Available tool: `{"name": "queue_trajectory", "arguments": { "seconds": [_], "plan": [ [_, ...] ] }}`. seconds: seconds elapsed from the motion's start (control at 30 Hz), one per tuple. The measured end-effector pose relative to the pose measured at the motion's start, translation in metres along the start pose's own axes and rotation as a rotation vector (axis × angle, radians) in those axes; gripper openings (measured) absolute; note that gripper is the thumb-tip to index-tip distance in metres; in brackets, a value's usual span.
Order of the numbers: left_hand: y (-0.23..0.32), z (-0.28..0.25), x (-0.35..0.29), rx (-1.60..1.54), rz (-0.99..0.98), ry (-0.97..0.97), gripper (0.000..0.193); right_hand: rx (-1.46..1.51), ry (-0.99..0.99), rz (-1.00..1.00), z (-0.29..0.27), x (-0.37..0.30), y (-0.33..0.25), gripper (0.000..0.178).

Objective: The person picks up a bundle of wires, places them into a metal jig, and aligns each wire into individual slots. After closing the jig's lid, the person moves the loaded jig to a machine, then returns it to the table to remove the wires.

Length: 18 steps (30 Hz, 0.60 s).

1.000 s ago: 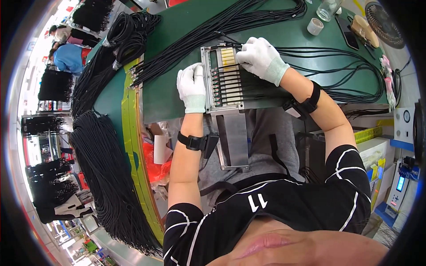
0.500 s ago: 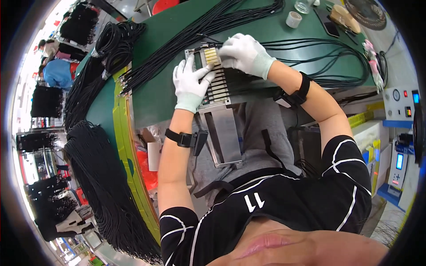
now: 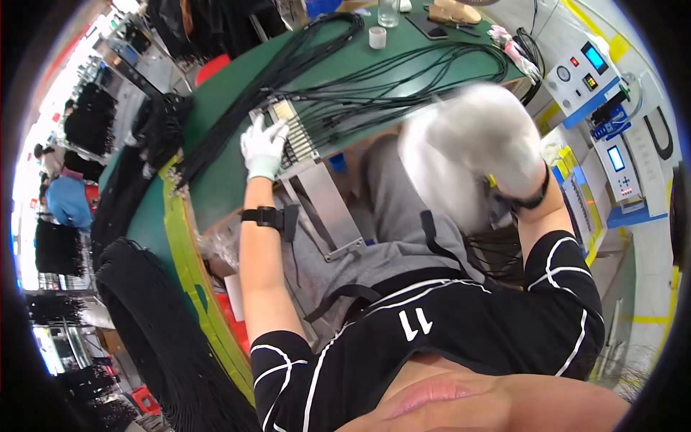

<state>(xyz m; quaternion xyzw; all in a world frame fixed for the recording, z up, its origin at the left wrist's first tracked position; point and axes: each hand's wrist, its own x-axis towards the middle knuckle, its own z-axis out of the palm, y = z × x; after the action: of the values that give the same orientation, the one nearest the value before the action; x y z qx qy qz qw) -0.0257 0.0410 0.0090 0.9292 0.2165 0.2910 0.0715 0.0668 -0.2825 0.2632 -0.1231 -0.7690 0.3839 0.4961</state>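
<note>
My left hand [image 3: 262,147], in a white glove, rests on the left side of a slotted metal cable fixture [image 3: 310,156], its fingers spread. Black cable ends lie side by side in the slots, and pale yellow pieces [image 3: 281,110] sit at the far end. A bare metal plate [image 3: 327,205] extends from the fixture toward me over my lap. My right hand [image 3: 497,137], also gloved, is raised well to the right of the fixture and badly smeared by motion. Its fingers cannot be made out, nor whether the white blur beside it is a held thing.
Long black cables [image 3: 403,72] run across the green table [image 3: 223,155]. A thick cable bundle [image 3: 147,317] hangs at the left edge. A tape roll [image 3: 377,37], a glass jar [image 3: 389,13] and a phone [image 3: 427,27] stand at the back. Bench instruments [image 3: 581,78] are at right.
My right hand has left the fixture and swung right and toward me. My left hand stays at the fixture. The whole view has shifted, bringing the right-hand instruments further in.
</note>
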Motion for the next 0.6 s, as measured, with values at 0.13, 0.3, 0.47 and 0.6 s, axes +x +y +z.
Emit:
{"name": "queue_trajectory", "arguments": {
  "seconds": [0.13,0.3,0.47,0.6],
  "plan": [
    [-0.002,-0.011,-0.017,0.042,-0.106,-0.150,0.036,0.337,-0.442,-0.195,0.056,0.038,-0.042,0.023],
    [0.015,-0.004,-0.021,0.005,-0.008,0.007,0.034,0.403,-0.307,-0.113,0.074,0.034,-0.060,0.025],
    [0.007,-0.009,-0.023,0.016,-0.058,0.037,0.032,0.165,-0.519,-0.122,0.047,0.014,-0.026,0.031],
    [0.011,-0.017,-0.023,-0.060,-0.098,-0.059,0.028,-0.067,-0.367,0.240,-0.027,-0.011,0.032,0.026]
  ]
}}
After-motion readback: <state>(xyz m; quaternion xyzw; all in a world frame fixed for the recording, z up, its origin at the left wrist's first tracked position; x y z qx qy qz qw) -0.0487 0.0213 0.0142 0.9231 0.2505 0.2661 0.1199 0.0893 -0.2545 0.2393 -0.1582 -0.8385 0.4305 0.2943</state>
